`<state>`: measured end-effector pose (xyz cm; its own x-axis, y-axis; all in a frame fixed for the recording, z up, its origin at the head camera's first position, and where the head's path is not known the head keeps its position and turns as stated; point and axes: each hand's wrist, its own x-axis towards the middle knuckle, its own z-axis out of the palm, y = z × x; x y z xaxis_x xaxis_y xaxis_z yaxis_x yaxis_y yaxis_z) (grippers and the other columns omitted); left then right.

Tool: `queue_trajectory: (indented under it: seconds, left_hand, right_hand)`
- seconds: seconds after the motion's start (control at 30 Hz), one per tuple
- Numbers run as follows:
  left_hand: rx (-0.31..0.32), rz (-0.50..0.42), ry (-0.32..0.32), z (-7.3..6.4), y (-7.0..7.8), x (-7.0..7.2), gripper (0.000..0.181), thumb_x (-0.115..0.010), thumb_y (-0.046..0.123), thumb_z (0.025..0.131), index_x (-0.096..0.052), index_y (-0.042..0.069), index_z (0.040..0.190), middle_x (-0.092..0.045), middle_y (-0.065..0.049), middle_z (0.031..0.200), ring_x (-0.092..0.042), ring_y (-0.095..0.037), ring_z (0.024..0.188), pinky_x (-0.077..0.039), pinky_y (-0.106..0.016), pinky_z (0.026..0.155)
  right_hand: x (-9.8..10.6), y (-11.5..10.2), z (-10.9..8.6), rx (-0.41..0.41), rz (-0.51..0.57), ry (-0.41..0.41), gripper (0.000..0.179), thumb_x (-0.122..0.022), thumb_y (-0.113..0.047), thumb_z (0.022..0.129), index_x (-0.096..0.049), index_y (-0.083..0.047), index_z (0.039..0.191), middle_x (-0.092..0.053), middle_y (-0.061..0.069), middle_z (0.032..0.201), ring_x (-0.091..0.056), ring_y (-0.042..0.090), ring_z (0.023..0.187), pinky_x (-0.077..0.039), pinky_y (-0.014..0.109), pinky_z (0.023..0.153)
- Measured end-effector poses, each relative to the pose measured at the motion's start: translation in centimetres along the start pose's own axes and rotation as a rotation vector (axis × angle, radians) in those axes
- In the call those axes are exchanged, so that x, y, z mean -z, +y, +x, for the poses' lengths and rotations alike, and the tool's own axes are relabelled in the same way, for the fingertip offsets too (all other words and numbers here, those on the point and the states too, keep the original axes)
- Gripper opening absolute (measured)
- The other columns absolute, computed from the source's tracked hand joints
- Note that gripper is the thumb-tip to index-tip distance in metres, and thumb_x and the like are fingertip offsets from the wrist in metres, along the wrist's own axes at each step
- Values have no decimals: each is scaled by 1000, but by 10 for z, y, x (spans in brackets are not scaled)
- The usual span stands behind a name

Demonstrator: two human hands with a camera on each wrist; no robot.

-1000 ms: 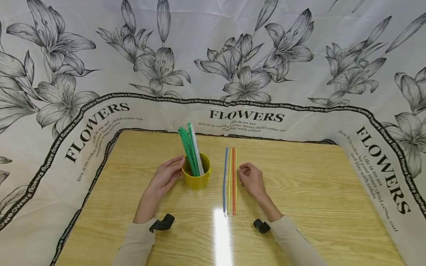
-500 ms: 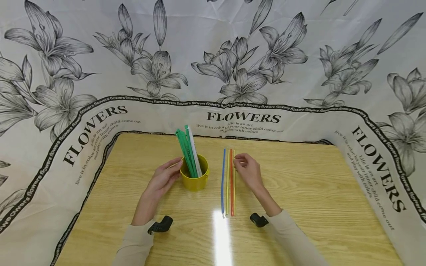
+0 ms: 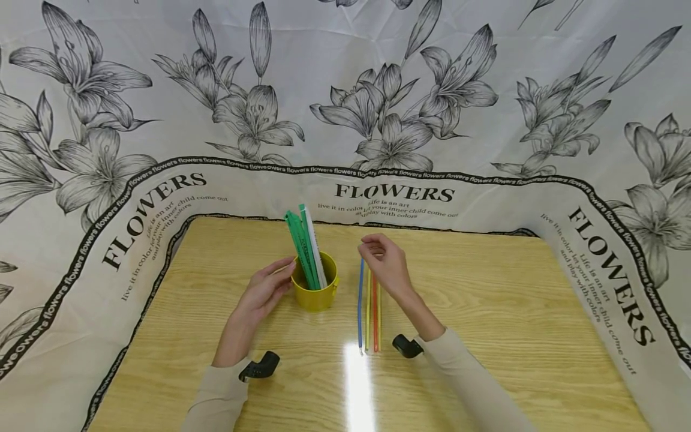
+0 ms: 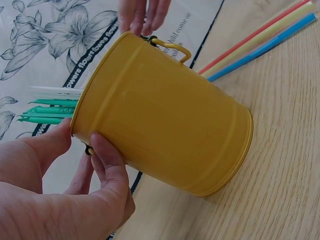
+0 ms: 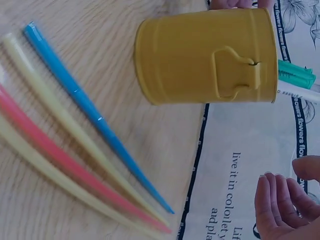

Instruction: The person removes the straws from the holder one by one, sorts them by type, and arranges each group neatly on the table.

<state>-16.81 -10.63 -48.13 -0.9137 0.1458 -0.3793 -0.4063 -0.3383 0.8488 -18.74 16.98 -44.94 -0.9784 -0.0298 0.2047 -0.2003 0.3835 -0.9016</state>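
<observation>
A yellow metal bucket (image 3: 315,300) with small side handles stands on the table, left of centre. Long green packets (image 3: 303,252) with printing and a white one (image 3: 313,240) lean inside it, sticking out over the rim. My left hand (image 3: 264,291) holds the bucket's left side, thumb at the rim and fingers by the handle in the left wrist view. Right of the bucket, a blue straw (image 3: 360,300), a red straw (image 3: 375,312) and yellow straws (image 3: 368,324) lie side by side. Above their far ends hovers my right hand (image 3: 385,264), fingers loosely bent, nothing between them.
A wooden table (image 3: 486,300) extends to both sides, with a bright light reflection near the front. A white flower-printed cloth (image 3: 464,132) hangs along its back and sides. Black wrist cameras (image 3: 261,366) sit at both cuffs.
My right hand has moved left and away from me, from beside the straws to over their far ends. The left hand has stayed at the bucket.
</observation>
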Motion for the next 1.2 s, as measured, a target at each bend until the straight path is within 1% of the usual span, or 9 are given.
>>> queue_trajectory:
  seconds: [0.13,0.37,0.57,0.77,0.93,1.03,1.2]
  left_hand:
    - [1,7,2,0,0,0,49,-63,16,105,-49,0,149,-66,1,114,-59,-8,94,-51,-19,84]
    - [-1,8,3,0,0,0,49,-63,15,105,-50,-1,149,-66,1,114,-60,-8,93,-51,-19,83]
    - [0,8,5,-1,1,-2,48,-63,14,105,-49,-1,149,-66,1,112,-59,-8,92,-51,-19,81]
    - [5,2,7,-1,2,-2,48,-62,13,105,-49,-1,149,-67,1,112,-60,-9,94,-51,-19,80]
    - [5,-5,7,0,2,-2,48,-62,14,105,-49,-1,149,-66,0,115,-60,-10,97,-51,-20,83]
    - [2,-5,6,0,1,-2,48,-62,14,105,-49,-2,149,-66,0,117,-60,-10,98,-51,-20,84]
    - [0,-4,8,-1,1,-3,48,-62,15,105,-49,-2,149,-67,0,116,-61,-9,97,-51,-20,83]
  right_hand:
    - [-7,-7,3,18,24,-13,24,-70,-13,100,-67,2,119,-70,16,110,-67,28,101,-57,37,90]
    - [-21,-14,9,53,49,-47,24,-72,-12,98,-68,-1,119,-71,14,110,-67,27,101,-56,36,90]
    - [-33,-18,11,86,63,-78,26,-72,-11,98,-67,0,120,-71,16,114,-67,28,103,-57,37,91]
    - [-45,-22,14,115,82,-93,26,-74,-8,96,-67,2,119,-71,17,112,-69,29,101,-58,36,89]
    - [-54,-25,16,115,100,-102,26,-75,-4,94,-67,4,118,-70,23,113,-69,32,100,-58,40,89]
    - [-59,-25,18,106,112,-113,27,-74,-3,94,-66,6,118,-70,23,113,-69,33,100,-58,42,90]
    - [-66,-28,19,111,90,-124,26,-74,-2,94,-66,6,118,-70,19,114,-69,31,100,-58,37,89]
